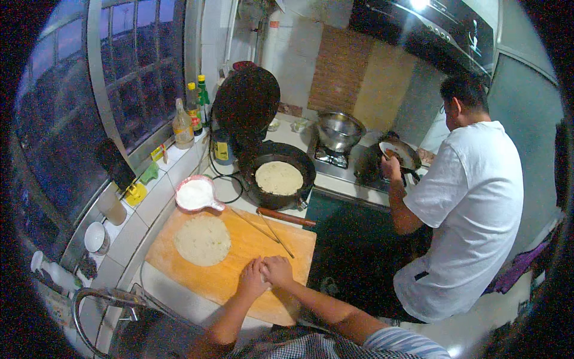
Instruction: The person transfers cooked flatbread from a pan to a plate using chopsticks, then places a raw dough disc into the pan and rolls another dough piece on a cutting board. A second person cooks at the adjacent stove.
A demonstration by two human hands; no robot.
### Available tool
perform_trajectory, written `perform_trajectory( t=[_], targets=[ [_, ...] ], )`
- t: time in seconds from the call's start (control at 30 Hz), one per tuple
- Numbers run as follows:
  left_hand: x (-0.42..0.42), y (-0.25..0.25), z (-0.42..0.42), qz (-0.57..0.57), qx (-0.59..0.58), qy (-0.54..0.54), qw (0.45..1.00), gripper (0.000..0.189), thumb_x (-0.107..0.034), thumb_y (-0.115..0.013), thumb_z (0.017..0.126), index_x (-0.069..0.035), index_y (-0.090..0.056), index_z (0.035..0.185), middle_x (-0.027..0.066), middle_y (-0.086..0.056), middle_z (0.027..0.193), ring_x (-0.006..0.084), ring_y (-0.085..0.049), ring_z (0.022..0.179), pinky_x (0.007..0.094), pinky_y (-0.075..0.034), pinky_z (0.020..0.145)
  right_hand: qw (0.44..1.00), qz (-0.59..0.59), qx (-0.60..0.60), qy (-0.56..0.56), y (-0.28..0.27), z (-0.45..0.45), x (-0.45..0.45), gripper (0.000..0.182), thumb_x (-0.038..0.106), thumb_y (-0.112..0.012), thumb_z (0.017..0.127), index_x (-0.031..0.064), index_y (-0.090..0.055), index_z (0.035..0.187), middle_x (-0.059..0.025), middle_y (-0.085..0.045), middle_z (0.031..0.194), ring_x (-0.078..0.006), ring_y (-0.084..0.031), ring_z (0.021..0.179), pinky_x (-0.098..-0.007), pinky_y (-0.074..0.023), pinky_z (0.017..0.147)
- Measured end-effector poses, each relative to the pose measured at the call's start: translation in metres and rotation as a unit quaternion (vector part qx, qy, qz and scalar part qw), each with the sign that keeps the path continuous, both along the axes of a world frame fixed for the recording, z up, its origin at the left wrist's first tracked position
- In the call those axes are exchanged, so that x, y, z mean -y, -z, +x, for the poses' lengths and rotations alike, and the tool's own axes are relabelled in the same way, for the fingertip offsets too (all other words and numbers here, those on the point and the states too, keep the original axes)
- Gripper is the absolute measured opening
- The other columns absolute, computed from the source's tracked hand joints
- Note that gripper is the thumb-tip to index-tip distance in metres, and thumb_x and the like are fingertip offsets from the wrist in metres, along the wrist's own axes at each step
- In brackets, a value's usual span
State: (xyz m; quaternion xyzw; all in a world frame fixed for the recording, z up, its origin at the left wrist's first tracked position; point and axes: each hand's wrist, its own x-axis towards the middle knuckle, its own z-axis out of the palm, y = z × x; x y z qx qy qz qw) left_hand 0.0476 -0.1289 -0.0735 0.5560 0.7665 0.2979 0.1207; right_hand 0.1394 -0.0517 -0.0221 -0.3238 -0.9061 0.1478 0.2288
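Observation:
My left hand (252,277) and my right hand (277,270) meet over the near right part of a wooden board (251,229). Between them shows a sliver of a pale lump of dough (264,274), mostly hidden by the fingers. A round, flat dough sheet (202,241) lies on the board, left of my hands. Beyond the hands, a pair of chopsticks (269,231) rests on the board. Past its far edge lies a wooden rolling pin (286,217). A pink-rimmed bowl of flour (195,193) stands by the far left corner.
An electric griddle (309,168) with its lid (246,98) raised holds a flatbread (279,178). A steel pot (339,131) sits on the stove. At right, a person (475,197) holds a plate over a wok (406,155). A faucet (89,294) arches at lower left; bottles (183,125) line the sill.

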Motion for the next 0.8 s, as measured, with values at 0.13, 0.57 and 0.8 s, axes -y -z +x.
perform_trajectory(
  t=[0.13, 0.57, 0.8],
  targets=[
    [0.012, -0.002, -0.007, -0.054, 0.095, 0.039, 0.993, 0.068, -0.036, -0.068, 0.064, -0.003, -0.04, 0.117, 0.0218, -0.049, 0.11, 0.0359, -0.048, 0.1, 0.0422, -0.041, 0.082, 0.999, -0.022, 0.041, 0.011, 0.001, 0.004, 0.006, 0.036, 0.041, -0.045, 0.08, 0.0074, -0.057, 0.074, -0.0131, -0.06, 0.072, -0.0305, -0.057, 0.07, -0.0416, -0.0431, 0.066],
    [0.02, -0.02, -0.031, -0.117, 0.281, 0.126, 0.944, 0.052, -0.03, -0.071, 0.063, -0.001, -0.05, 0.1, 0.0203, -0.056, 0.094, 0.0357, -0.054, 0.088, 0.0407, -0.044, 0.076, 0.996, -0.078, 0.05, 0.013, -0.007, 0.003, 0.026, 0.04, 0.045, -0.045, 0.08, 0.0077, -0.059, 0.08, -0.0131, -0.059, 0.074, -0.0305, -0.056, 0.073, -0.0406, -0.0414, 0.066],
    [0.045, -0.003, 0.009, -0.011, 0.016, 0.023, 1.0, 0.048, -0.018, -0.069, 0.061, -0.002, -0.048, 0.1, 0.0179, -0.053, 0.09, 0.0341, -0.048, 0.089, 0.0416, -0.038, 0.079, 0.999, -0.023, -0.044, -0.02, 0.015, 0.03, 0.048, 0.031, 0.033, -0.053, 0.075, 0.0069, -0.056, 0.091, -0.0108, -0.056, 0.088, -0.0296, -0.05, 0.082, -0.0403, -0.0358, 0.075]
  ],
)
